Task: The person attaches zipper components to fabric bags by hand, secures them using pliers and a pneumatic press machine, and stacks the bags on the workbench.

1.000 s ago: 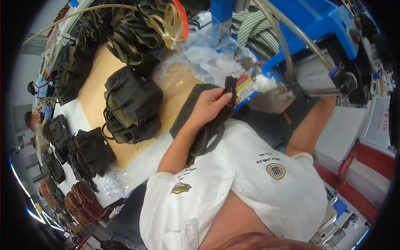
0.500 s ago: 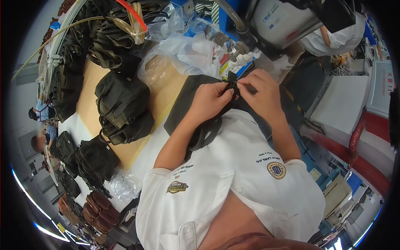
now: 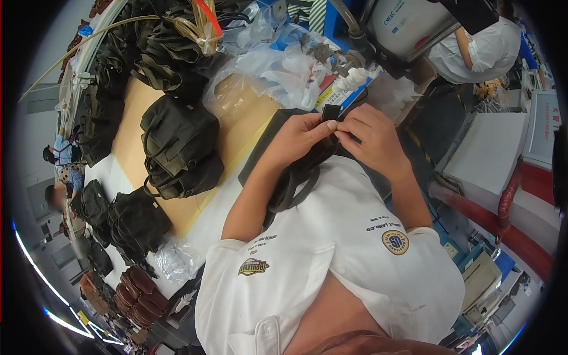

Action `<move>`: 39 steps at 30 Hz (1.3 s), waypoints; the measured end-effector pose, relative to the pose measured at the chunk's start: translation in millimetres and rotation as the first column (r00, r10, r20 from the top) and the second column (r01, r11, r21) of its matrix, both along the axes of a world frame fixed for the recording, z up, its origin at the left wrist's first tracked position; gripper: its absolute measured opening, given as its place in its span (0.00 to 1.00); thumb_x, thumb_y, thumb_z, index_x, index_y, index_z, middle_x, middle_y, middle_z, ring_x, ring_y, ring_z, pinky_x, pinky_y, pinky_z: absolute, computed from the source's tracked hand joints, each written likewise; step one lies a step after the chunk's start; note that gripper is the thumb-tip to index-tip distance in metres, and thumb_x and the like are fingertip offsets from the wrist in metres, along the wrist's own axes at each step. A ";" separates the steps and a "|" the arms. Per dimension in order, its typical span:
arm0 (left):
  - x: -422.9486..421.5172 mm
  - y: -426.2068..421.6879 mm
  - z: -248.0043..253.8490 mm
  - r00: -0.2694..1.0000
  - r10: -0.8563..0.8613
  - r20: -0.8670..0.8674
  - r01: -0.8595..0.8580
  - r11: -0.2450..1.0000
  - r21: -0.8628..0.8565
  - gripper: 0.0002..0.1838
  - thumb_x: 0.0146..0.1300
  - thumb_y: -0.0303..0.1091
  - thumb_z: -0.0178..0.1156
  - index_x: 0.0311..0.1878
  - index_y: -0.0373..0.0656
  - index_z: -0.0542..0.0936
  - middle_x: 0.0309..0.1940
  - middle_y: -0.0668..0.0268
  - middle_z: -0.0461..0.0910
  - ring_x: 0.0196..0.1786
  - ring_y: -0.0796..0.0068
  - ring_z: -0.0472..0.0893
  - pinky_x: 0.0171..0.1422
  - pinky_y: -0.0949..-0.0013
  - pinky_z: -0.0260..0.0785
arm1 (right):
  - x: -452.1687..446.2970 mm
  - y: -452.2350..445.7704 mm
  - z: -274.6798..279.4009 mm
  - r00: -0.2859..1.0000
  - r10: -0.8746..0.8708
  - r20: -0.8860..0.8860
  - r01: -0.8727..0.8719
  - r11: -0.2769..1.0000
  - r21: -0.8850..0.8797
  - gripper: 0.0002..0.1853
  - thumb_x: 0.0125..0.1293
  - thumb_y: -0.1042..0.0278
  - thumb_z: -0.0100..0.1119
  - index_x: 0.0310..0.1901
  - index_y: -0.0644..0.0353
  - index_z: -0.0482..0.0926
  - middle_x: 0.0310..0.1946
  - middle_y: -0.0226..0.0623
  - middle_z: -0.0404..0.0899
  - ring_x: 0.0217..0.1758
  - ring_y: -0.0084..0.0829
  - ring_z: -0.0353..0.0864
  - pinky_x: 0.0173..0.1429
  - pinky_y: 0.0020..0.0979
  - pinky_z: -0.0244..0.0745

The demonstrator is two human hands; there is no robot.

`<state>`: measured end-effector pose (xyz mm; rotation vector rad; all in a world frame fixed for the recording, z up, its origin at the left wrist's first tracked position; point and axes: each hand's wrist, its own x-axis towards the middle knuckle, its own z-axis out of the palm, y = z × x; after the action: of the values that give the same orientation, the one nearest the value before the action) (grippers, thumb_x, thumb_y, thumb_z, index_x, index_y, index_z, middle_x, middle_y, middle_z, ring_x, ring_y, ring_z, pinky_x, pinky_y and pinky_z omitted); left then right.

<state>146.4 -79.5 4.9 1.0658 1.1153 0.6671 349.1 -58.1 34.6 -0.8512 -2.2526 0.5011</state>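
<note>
Close in front of my chest, a dark bag (image 3: 255, 162) with a rounded black handle (image 3: 294, 198) lies at the table's edge, partly hidden by my arms. A short black strap tab (image 3: 331, 111) sticks up between my hands. My left hand (image 3: 300, 137) is closed on it, thumb on top. My right hand (image 3: 371, 137) has its fingers pinched together right beside the left thumb; what they hold, if anything, is too small to make out.
Another dark bag (image 3: 180, 148) stands on the tan board (image 3: 131, 118) to the left. More dark bags (image 3: 139, 222) and brown bags (image 3: 140, 296) lie beyond. Crumpled clear plastic (image 3: 272, 71) covers the far side, near a grey machine (image 3: 408, 26). Other people work nearby.
Both hands have drawn together at the strap tab, and my right fingers have curled in more. The thin light line seen between them earlier no longer shows. The view has shifted slightly.
</note>
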 end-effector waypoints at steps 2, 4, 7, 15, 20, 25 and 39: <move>-4.9 0.5 -0.6 0.997 0.008 0.071 -0.003 0.998 -0.066 0.16 0.74 0.39 0.56 0.45 0.33 0.83 0.34 0.67 0.84 0.38 0.80 0.80 0.48 0.74 0.72 | 3.5 3.5 -1.5 0.998 0.048 -0.048 -0.051 0.996 -0.069 0.08 0.52 0.75 0.70 0.35 0.60 0.82 0.32 0.32 0.77 0.36 0.34 0.78 0.41 0.33 0.75; -5.6 1.8 2.4 0.987 0.013 0.158 0.005 0.994 -0.113 0.16 0.74 0.39 0.55 0.46 0.33 0.83 0.35 0.66 0.85 0.38 0.80 0.81 0.48 0.73 0.72 | 6.4 8.3 -5.1 0.987 0.081 -0.140 -0.105 0.980 -0.171 0.09 0.53 0.75 0.70 0.37 0.61 0.82 0.32 0.31 0.78 0.36 0.30 0.78 0.39 0.30 0.73; -2.7 4.4 9.6 0.976 -0.037 0.216 0.059 0.994 -0.097 0.16 0.75 0.38 0.55 0.46 0.33 0.83 0.37 0.64 0.86 0.41 0.80 0.82 0.49 0.74 0.72 | -1.5 11.3 -13.9 0.920 -0.259 -0.294 0.034 0.799 -0.600 0.06 0.63 0.71 0.67 0.39 0.62 0.81 0.30 0.28 0.78 0.35 0.23 0.77 0.38 0.25 0.71; 1.3 34.0 27.4 0.970 -0.238 0.050 0.241 0.968 -0.066 0.15 0.72 0.35 0.56 0.44 0.31 0.84 0.36 0.61 0.87 0.39 0.81 0.84 0.47 0.77 0.73 | -4.0 6.2 -38.8 0.812 -0.463 -0.355 -0.043 0.559 -0.828 0.13 0.70 0.61 0.63 0.31 0.60 0.80 0.19 0.20 0.71 0.22 0.11 0.67 0.26 0.20 0.60; -8.5 45.1 21.8 0.932 -0.355 0.074 0.362 0.925 -0.118 0.13 0.70 0.34 0.58 0.43 0.32 0.83 0.34 0.61 0.87 0.36 0.81 0.84 0.42 0.77 0.73 | -14.8 -1.7 -31.3 0.666 -0.651 -0.365 -0.122 0.387 -0.914 0.13 0.70 0.60 0.63 0.29 0.58 0.80 0.19 0.20 0.71 0.20 0.12 0.65 0.24 0.19 0.57; -27.6 44.5 36.3 0.878 -0.424 0.222 0.467 0.861 -0.203 0.11 0.68 0.33 0.59 0.35 0.34 0.82 0.31 0.62 0.86 0.28 0.84 0.77 0.36 0.78 0.71 | -32.9 -25.3 -24.1 0.619 -0.690 -0.375 -0.130 0.381 -0.915 0.14 0.70 0.60 0.63 0.28 0.57 0.79 0.19 0.21 0.72 0.19 0.11 0.65 0.23 0.17 0.57; 10.7 92.0 2.1 0.913 -0.266 0.310 0.306 0.948 -0.088 0.10 0.66 0.33 0.60 0.36 0.34 0.81 0.32 0.60 0.86 0.31 0.80 0.80 0.37 0.76 0.70 | -10.1 34.6 -47.3 0.503 -0.741 -0.445 0.144 0.579 -0.802 0.12 0.71 0.60 0.61 0.30 0.54 0.79 0.20 0.16 0.69 0.21 0.09 0.63 0.27 0.16 0.55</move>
<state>157.1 12.6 7.0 0.9534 0.7163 0.4880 339.0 -23.5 -12.7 -1.2796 -0.8993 1.1913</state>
